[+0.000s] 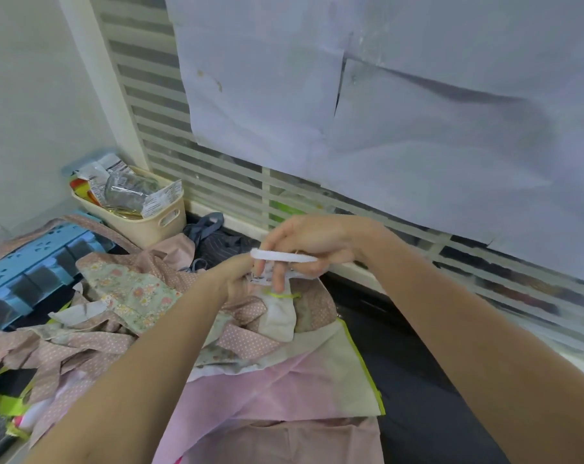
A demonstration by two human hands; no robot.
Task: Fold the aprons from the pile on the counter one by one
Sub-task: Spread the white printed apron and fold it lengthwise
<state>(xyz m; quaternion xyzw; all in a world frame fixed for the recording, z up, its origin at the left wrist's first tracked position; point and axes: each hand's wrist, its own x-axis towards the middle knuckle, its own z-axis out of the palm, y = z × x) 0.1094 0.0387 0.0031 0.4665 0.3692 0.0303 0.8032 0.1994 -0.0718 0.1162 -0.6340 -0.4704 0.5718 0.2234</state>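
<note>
Hands above apron pile (123,306), right hand (312,244) grip pinching white strap (283,256), left hand (238,274) grip hidden, cannot tell.

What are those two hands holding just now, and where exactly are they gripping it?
The right hand pinches a white apron strap along its length, lifted above the pile of aprons. The left hand grips cloth just below; which part cannot be told.

apron pile (123,316) crowds left, dark counter (414,380) open right

Both arms reach forward, left hand (238,274) and right hand (304,244) touching, fingers curled.
</note>
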